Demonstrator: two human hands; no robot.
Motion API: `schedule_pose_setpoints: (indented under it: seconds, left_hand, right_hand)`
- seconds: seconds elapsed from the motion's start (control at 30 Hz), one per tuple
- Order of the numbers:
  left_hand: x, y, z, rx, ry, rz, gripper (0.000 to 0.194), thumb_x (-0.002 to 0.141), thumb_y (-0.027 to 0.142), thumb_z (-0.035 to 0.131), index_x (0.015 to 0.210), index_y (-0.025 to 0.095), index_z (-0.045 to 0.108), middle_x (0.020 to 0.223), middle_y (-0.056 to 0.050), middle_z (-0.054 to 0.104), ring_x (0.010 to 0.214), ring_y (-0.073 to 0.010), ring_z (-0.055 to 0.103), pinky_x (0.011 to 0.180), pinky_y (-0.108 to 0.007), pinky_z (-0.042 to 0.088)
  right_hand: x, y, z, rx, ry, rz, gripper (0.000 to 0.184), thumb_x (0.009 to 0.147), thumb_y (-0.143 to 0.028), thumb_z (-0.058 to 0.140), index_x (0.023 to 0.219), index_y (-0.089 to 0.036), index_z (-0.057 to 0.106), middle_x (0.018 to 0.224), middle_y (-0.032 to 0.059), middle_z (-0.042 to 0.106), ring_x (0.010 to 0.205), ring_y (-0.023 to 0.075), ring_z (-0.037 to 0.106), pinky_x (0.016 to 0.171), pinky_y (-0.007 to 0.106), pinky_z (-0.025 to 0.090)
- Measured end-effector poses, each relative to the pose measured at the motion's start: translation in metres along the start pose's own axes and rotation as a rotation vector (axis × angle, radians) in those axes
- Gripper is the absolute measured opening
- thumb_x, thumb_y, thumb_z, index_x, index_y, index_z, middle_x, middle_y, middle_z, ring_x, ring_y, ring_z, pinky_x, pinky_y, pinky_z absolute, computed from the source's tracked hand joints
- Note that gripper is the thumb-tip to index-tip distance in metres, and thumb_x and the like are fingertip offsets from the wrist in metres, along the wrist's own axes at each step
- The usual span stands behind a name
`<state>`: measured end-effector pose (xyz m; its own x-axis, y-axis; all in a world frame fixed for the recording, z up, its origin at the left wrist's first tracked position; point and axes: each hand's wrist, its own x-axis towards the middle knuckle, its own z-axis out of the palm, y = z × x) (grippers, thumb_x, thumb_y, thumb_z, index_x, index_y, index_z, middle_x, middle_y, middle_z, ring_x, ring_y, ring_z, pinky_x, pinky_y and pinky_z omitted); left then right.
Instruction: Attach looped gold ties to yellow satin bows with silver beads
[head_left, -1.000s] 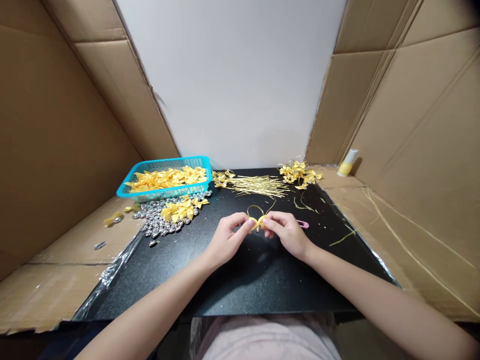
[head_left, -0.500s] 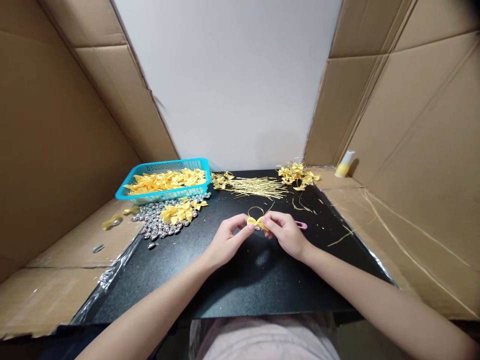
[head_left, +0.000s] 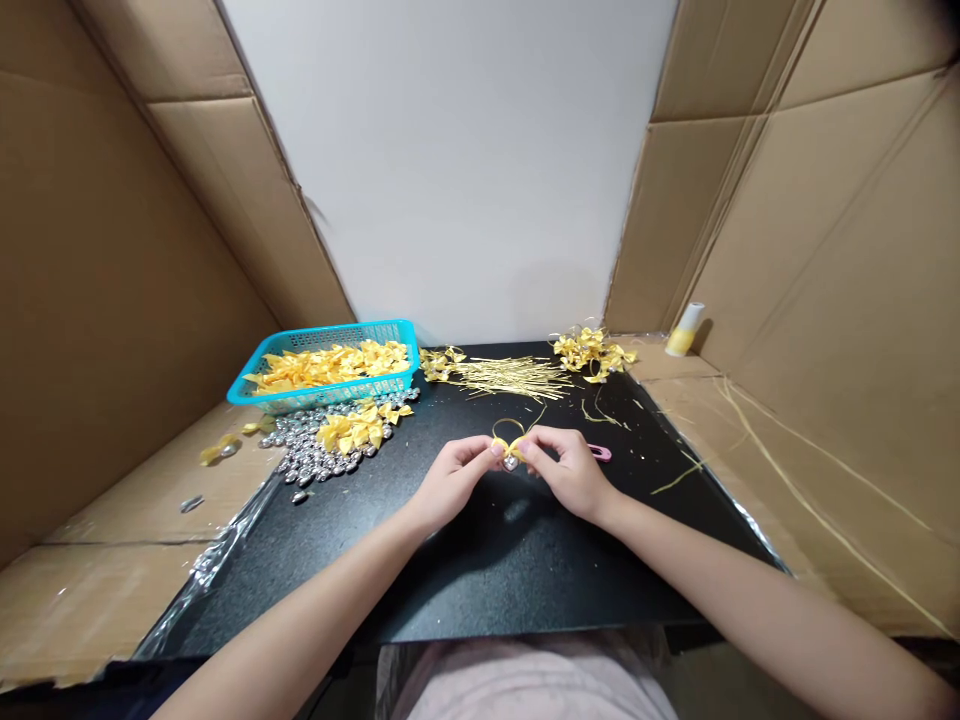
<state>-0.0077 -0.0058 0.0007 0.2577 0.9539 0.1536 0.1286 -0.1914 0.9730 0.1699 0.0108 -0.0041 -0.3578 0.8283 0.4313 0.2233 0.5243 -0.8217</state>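
Between my two hands is a small yellow ribbon bow [head_left: 510, 448], held above the black table [head_left: 450, 570]. A thin gold loop of cord stands up from the bow, and a shiny silver bell-like bead [head_left: 511, 463] hangs at its middle. My left hand [head_left: 459, 477] pinches one side of the bow between thumb and fingers. On the other side, my right hand [head_left: 566, 468] pinches the bow the same way. Just beyond the right hand lies a pink snips-like tool [head_left: 601, 453], partly hidden by that hand.
At the back left, a turquoise basket [head_left: 259, 350] holds yellow bows, with silver beads [head_left: 319, 458] and loose bows [head_left: 356, 428] before it. Cut gold cords [head_left: 514, 377] lie at the back centre. Bows with loops [head_left: 591, 352] are piled right, near a thread cone [head_left: 685, 330]. Cardboard walls flank the table.
The bow has tilted in my fingers, so the silver bead now shows more fully below its middle. Both hands keep their pinch, and the view has shifted slightly.
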Motion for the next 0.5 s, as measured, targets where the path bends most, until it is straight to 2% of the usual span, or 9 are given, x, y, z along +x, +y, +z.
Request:
schedule_pose_setpoints:
  seconds: [0.1, 0.17, 0.3, 0.4, 0.5]
  left_hand:
    - [0.003, -0.007, -0.004, 0.051, 0.083, -0.007, 0.025, 0.083, 0.04, 0.06, 0.09, 0.018, 0.069, 0.087, -0.003, 0.07, 0.085, -0.0187, 0.062, 0.08, -0.028, 0.045]
    - [0.005, -0.012, -0.007, 0.119, 0.151, -0.02, 0.026, 0.082, 0.039, 0.059, 0.096, 0.019, 0.068, 0.094, -0.004, 0.071, 0.09, -0.02, 0.062, 0.082, -0.029, 0.045]
    - [0.007, -0.019, -0.011, 0.259, 0.199, -0.038, 0.026, 0.081, 0.041, 0.058, 0.091, 0.019, 0.068, 0.092, -0.004, 0.07, 0.078, -0.0188, 0.06, 0.073, -0.029, 0.046]
    - [0.005, -0.017, -0.009, 0.341, 0.187, -0.011, 0.024, 0.082, 0.04, 0.056, 0.09, 0.019, 0.067, 0.087, -0.003, 0.068, 0.07, -0.0169, 0.057, 0.068, -0.028, 0.044]
    - [0.001, -0.014, -0.008, 0.422, 0.152, 0.079, 0.02, 0.084, 0.035, 0.053, 0.088, 0.021, 0.066, 0.087, -0.003, 0.067, 0.076, -0.0181, 0.058, 0.071, -0.029, 0.044]
  right_hand:
    - [0.011, 0.015, -0.005, -0.093, 0.043, 0.087, 0.035, 0.09, -0.039, 0.047, 0.067, -0.018, 0.06, 0.058, -0.0016, 0.058, 0.055, 0.0115, 0.054, 0.055, 0.022, 0.042]
    - [0.027, 0.031, -0.022, -0.288, 0.127, 0.219, 0.035, 0.091, -0.039, 0.044, 0.07, -0.018, 0.062, 0.062, -0.0012, 0.064, 0.058, 0.012, 0.059, 0.057, 0.021, 0.045]
    - [0.069, 0.063, -0.089, -0.523, 0.291, 0.365, 0.033, 0.091, -0.029, 0.04, 0.074, -0.017, 0.065, 0.073, 0.0049, 0.07, 0.068, 0.0169, 0.064, 0.062, 0.025, 0.047]
    - [0.098, 0.083, -0.139, -0.714, 0.391, 0.472, 0.028, 0.091, -0.027, 0.045, 0.079, -0.017, 0.068, 0.088, 0.0104, 0.072, 0.088, 0.0245, 0.065, 0.075, 0.033, 0.048]
    - [0.118, 0.101, -0.161, -0.856, 0.381, 0.558, 0.021, 0.091, -0.026, 0.053, 0.084, -0.014, 0.069, 0.098, 0.0126, 0.07, 0.099, 0.0265, 0.063, 0.087, 0.042, 0.046]
